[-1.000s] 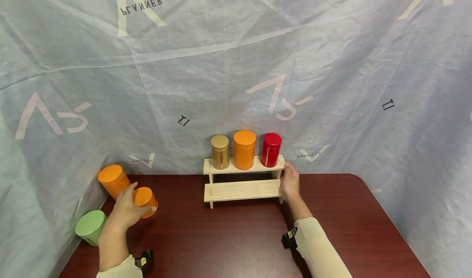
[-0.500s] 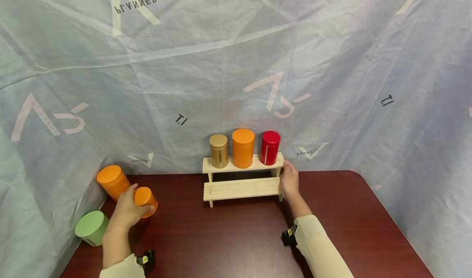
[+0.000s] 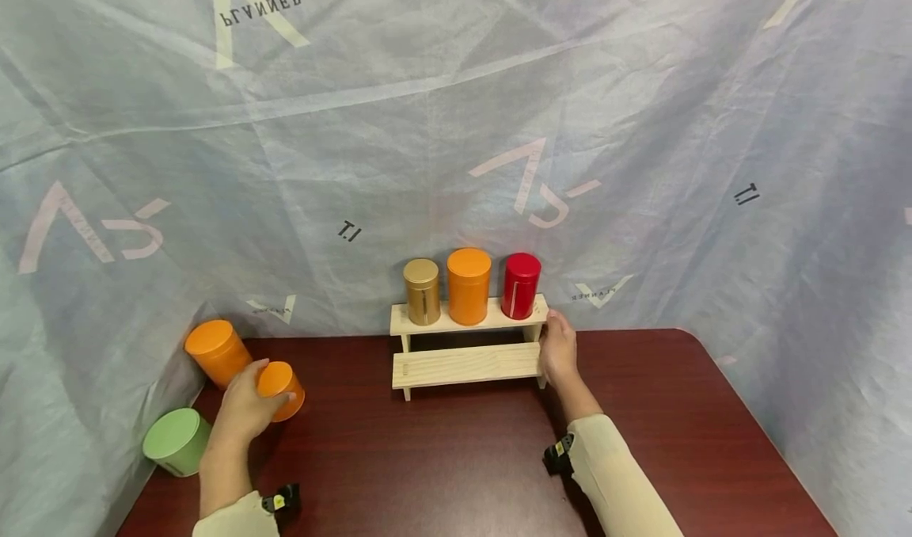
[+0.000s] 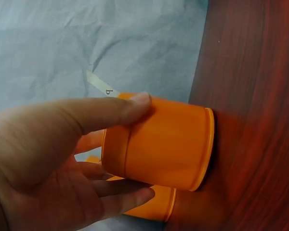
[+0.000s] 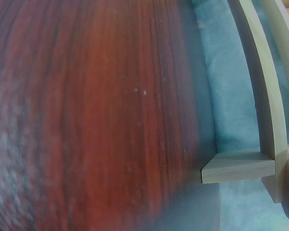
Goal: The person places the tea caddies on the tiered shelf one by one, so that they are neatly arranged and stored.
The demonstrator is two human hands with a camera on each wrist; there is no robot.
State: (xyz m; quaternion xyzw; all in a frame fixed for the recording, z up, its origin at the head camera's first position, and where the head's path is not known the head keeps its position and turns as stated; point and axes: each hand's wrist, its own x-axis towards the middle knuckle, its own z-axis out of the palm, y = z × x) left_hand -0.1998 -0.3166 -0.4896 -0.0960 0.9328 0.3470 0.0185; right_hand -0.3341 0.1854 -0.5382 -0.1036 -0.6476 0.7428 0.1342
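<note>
My left hand [image 3: 245,405] has its thumb on one side of a small orange tin [image 4: 166,144] and its fingers around the other, gripping it at the table's left. The tin's base appears to be at the tabletop. At the right end of a two-step wooden rack [image 3: 466,367], my right hand [image 3: 560,348] holds the side of the rack; most of its fingers are hidden. On the upper step stand a gold tin [image 3: 423,295], a large orange tin [image 3: 469,290] and a red tin [image 3: 522,287], all upright. The lower step is bare.
Behind the left hand, another orange tin [image 3: 216,351] stands by the cloth. A green tin [image 3: 174,442] sits nearer the left edge. Grey printed cloth [image 3: 399,149] hangs behind and beside the dark red wooden table [image 3: 427,466].
My left hand shifts very slightly about the small orange tin, which keeps its place. The right hand stays on the rack. The head view has moved a little.
</note>
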